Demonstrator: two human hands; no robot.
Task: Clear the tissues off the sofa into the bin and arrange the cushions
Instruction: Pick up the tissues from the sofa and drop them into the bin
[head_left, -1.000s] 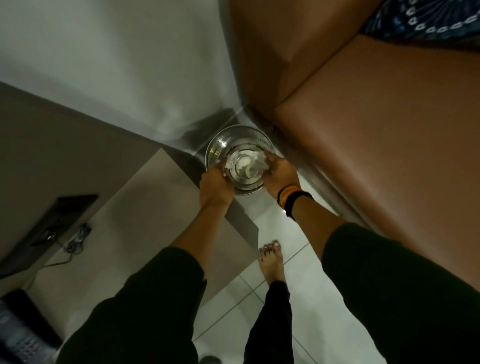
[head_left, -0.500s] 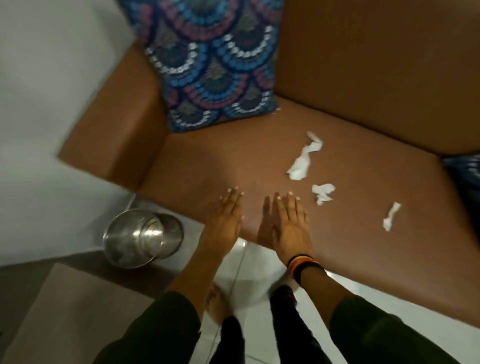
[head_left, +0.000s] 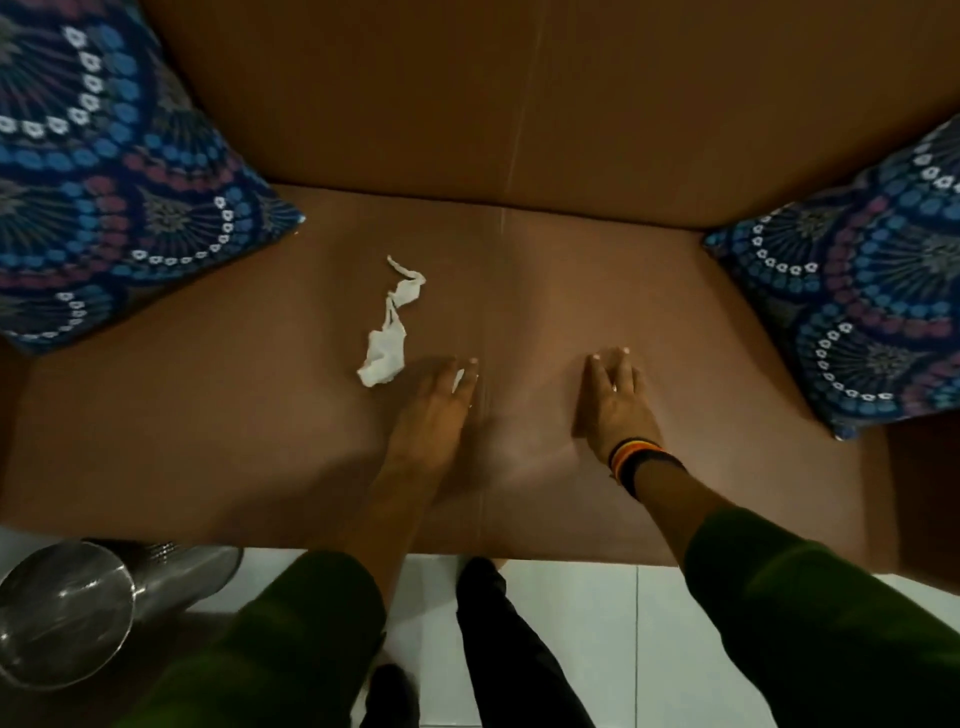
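Observation:
A long crumpled white tissue lies on the brown sofa seat. My left hand rests flat just right of it, fingers stretched out, with a small white tissue scrap showing between them. My right hand lies flat on the seat further right, fingers extended; nothing shows under it. One blue patterned cushion leans in the left corner and another blue cushion in the right corner. The steel bin stands on the floor at lower left.
The sofa backrest fills the top of the view. White floor tiles run along the sofa's front edge, where my dark-trousered legs stand. Dark wristbands circle my right wrist.
I have turned from the bin to face the sofa. Both hands left the bin, moved over the seat and now lie flat on it, the left over a small tissue.

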